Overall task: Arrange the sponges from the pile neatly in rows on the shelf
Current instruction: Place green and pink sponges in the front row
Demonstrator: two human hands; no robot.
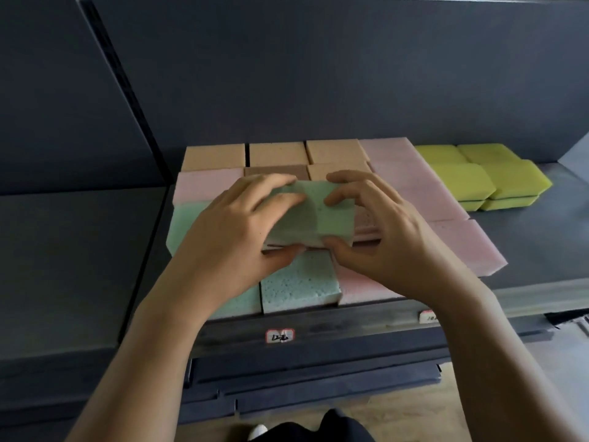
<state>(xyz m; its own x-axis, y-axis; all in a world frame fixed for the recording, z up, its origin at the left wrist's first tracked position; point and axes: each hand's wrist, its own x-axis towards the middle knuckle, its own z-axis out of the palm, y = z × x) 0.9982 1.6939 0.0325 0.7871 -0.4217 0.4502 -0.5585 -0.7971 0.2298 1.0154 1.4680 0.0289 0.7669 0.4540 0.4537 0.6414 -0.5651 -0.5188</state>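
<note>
both hands are on one green sponge [318, 212], which sits over the middle of the block of sponges on the dark shelf [526, 250]. the left hand [236, 237] grips its left end, thumb at the near edge and fingers curled over the top; the right hand [382, 237] grips its right end the same way. i cannot tell whether the green sponge rests on the layer below or is held just above it, as the hands cover its ends and lower edge

just in front of the green sponge lies a speckled green block [299, 285] at the shelf's front edge. left of the green sponge another green piece [185, 224] is mostly hidden by the left wrist. behind the green sponge runs a row of orange sponges [277, 153], with a brown one [277, 171] nearer, half covered by fingertips. right of the green sponge are pink sponges [424, 193], the nearest lost under the right hand. something pinkish just under the green sponge's right end is too blurred to name. well to the right of the green sponge, yellow sponges [484, 177] sit stacked in two layers

below the green sponge, on the shelf's front strip, is a small label [279, 335] with unreadable writing; a second label [427, 315] is cut off by the right forearm
</note>
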